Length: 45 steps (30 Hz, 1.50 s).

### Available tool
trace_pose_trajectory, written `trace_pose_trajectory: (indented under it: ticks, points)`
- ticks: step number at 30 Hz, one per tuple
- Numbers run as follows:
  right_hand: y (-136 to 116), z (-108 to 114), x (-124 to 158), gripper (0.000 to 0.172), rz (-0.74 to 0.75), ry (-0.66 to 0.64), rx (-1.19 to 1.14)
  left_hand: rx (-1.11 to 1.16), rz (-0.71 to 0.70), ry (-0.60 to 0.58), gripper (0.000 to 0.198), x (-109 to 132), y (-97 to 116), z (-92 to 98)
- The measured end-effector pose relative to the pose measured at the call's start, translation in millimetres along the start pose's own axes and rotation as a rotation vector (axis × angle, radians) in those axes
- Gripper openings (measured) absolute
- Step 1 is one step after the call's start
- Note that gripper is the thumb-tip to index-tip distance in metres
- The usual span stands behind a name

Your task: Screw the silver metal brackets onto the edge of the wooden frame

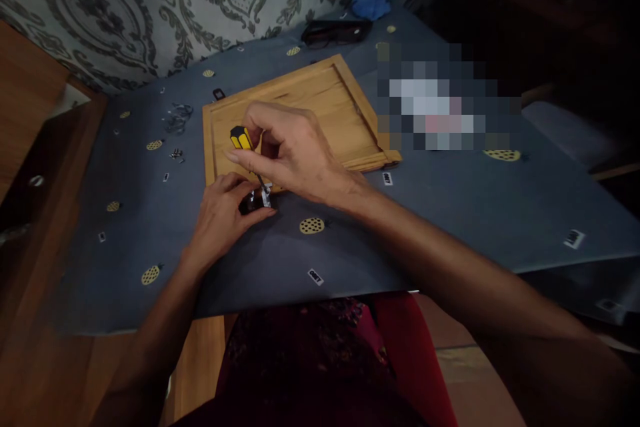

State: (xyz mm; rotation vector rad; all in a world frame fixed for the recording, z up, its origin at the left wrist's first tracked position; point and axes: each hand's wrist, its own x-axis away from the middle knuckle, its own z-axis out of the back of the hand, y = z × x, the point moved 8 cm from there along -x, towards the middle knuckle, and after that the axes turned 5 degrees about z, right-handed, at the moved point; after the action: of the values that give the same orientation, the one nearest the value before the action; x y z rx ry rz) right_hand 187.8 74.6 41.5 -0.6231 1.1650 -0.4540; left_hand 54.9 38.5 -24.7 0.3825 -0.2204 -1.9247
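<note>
Apparently partway: gripping screwdriver (242, 139) in fingers of right hand (300, 152), angled down to fitting (267, 197); pinching fitting between fingers of left hand (220, 208), at near edge of panel (300, 90). Unclear whether fastened yet. Seemingly unfinished, with metal bits (176, 155) lying loose on surface (360, 243) left of panel.

Our table (370, 240), dressed in a pineapple-printed cover (260, 247).
Across the blue-grey cloth we see scattered yellow pineapples and little lettered tags, and flat on it, set at a slant, a framed wooden panel (300, 90); beyond its far edge lie a dark, glasses-like object (336, 33) and, just behind that, a crumpled blue cloth (371, 4), while near its far left corner we find a small black piece (218, 94), then a loose cluster of thin greyish pieces (179, 118) (too fine for us to make out) with a few tiny metal bits (176, 155) nearer us, and to the right a pixelated patch (435, 107) hides part of the surface.
</note>
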Motion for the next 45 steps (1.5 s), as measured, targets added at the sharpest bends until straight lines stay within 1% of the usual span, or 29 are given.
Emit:
trace_pose_trajectory:
  ticks: [4, 6, 8, 9, 11, 12, 14, 16, 18, 21, 25, 27, 31, 35, 39, 45]
  points:
    - [1, -4, -2, 0.026, -0.056, -0.055, -0.153, 0.024, -0.051, 0.040, 0.042, 1, 3, 2.4]
    - [-1, -4, -3, 0.018, -0.048, -0.091, -0.194, 0.033, -0.071, 0.057, 0.043, 1, 4, 3.7]
    - [-4, -5, -4, 0.012, -0.022, -0.158, -0.199, 0.036, -0.081, 0.059, 0.043, 1, 5, 4.2]
    - [-6, -7, -4, 0.013, -0.014, -0.199, -0.194, 0.035, -0.080, 0.057, 0.043, 1, 5, 4.2]
    - [-6, -7, -4, 0.023, -0.011, -0.233, -0.184, 0.031, -0.072, 0.053, 0.043, 1, 5, 4.1]
    - [-5, -7, -4, 0.028, -0.020, -0.220, -0.177, 0.027, -0.065, 0.050, 0.043, 1, 5, 3.8]
    - [-2, -4, -4, 0.036, -0.050, -0.143, -0.135, 0.019, -0.050, 0.045, 0.041, 0, 3, 3.2]
    - [1, -2, -4, 0.043, -0.067, -0.060, -0.048, 0.017, -0.048, 0.045, 0.039, 0, 3, 2.5]
    - [0, -2, -2, 0.046, -0.048, -0.016, 0.049, 0.016, -0.056, 0.052, 0.038, 0, 2, 2.2]
    - [-7, -4, 1, 0.047, 0.015, 0.001, 0.137, 0.013, -0.071, 0.054, 0.039, 0, 3, 1.7]
    - [-24, 0, 5, 0.037, 0.110, 0.056, 0.226, 0.028, -0.058, 0.048, 0.039, 1, 2, 2.0]
    - [-28, 6, 5, 0.034, 0.102, 0.097, 0.255, 0.036, -0.040, 0.030, 0.039, 1, 1, 1.2]
    - [-23, 16, 2, 0.042, 0.045, 0.158, 0.239, 0.023, 0.001, -0.010, 0.043, 0, -1, -0.9]
    - [-18, 14, 0, 0.044, 0.082, 0.138, 0.174, 0.030, 0.006, -0.024, 0.042, -1, -1, -0.8]
    - [-11, 9, 1, 0.043, 0.020, 0.084, 0.167, 0.030, 0.011, -0.026, 0.041, -1, -2, -1.0]
    - [-9, 5, 3, 0.040, 0.062, 0.094, 0.062, 0.018, 0.012, -0.022, 0.040, -1, -2, -0.9]
